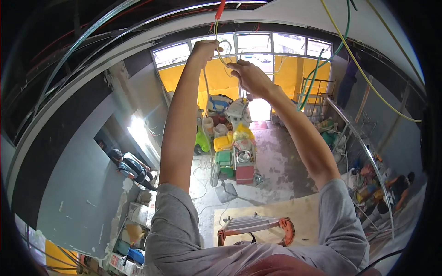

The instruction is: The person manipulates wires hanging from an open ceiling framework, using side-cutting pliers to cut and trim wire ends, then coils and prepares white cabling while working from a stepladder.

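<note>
Both my arms are raised overhead toward the ceiling. My left hand (206, 48) is closed around thin wires just below a red flexible conduit (220, 10), from which several yellowish wires (216, 30) come down. A pale grey cable (206, 83) hangs from below that hand toward the floor. To its right and slightly lower, my right hand (251, 75) pinches the yellowish wire loop (222, 58) that curves between the two hands. The wire ends inside my fingers are hidden.
Below me is a stepladder top (253, 224) with orange ends. Green cable (309, 76) and yellow cable (350, 46) dangle on the right, near a metal rail (363, 142). One person (131, 166) stands lower left, another (347, 80) far right. Bags and buckets crowd a cart (244, 172).
</note>
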The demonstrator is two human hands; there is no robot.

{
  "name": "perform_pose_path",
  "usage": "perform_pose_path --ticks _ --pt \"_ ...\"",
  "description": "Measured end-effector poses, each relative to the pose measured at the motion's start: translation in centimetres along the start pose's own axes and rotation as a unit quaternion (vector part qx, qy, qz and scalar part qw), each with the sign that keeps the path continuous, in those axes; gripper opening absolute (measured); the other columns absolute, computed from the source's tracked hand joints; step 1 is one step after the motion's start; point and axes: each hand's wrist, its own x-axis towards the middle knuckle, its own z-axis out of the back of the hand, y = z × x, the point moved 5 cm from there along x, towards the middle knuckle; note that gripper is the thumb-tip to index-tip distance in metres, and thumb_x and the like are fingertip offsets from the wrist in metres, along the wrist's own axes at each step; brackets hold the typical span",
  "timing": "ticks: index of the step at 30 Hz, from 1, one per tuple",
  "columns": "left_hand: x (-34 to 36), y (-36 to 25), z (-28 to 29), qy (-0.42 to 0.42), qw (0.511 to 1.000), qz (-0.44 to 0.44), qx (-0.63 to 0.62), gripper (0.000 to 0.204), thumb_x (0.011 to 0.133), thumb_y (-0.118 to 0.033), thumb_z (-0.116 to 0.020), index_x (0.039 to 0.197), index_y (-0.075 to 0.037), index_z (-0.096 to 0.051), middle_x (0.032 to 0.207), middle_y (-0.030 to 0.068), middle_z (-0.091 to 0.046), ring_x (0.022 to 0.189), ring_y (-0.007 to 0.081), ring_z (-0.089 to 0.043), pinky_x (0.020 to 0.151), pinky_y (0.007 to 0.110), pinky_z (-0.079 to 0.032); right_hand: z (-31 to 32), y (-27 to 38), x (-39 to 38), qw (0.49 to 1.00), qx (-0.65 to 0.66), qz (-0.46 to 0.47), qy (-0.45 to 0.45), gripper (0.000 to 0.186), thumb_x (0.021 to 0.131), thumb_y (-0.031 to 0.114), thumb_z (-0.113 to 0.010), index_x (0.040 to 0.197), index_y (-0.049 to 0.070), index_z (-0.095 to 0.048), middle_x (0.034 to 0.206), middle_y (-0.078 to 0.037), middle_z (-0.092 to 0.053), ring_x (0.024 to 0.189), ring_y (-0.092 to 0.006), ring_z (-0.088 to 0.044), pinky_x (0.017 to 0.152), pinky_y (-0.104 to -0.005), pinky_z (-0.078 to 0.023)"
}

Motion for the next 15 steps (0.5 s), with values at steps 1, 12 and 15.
perform_pose_path --ticks 1,12,15 --pt "0.2 0.1 0.0 0.003 1.000 0.003 -0.022 0.024 0.102 -0.022 -0.060 0.114 -0.002 -0.067 0.088 0.0029 -0.067 0.056 0.0033 -0.038 0.045 0.020 -0.029 0.4 0.0 0.1 1.000 0.001 0.027 -0.004 0.031 0.100 0.013 -0.056 0.129 0.005 -0.063 0.118 -0.020 -0.066 0.102 -0.0393 -0.067 0.089 -0.0466 -0.055" --pt "1.0 2.0 1.2 -0.014 0.996 -0.011 -0.085 0.027 0.099 -0.011 -0.062 0.123 0.001 -0.066 0.090 0.0048 -0.065 0.055 0.0027 -0.040 0.047 0.020 -0.029 4.8 -6.0 8.3 0.907 -0.171 0.213 -0.321 0.026 0.086 0.002 -0.071 0.103 0.019 -0.079 0.098 -0.001 -0.068 0.091 -0.0226 -0.065 0.080 -0.0426 -0.053" --pt "0.7 1.9 0.9 0.006 0.993 -0.019 -0.119 0.028 0.099 -0.010 -0.062 0.124 0.002 -0.065 0.090 0.0051 -0.064 0.055 0.0027 -0.039 0.047 0.020 -0.028 3.5 -7.9 12.0 0.899 -0.178 0.205 -0.344 0.020 0.089 0.010 -0.071 0.104 0.021 -0.079 0.097 0.000 -0.070 0.093 -0.0234 -0.064 0.082 -0.0402 -0.053"
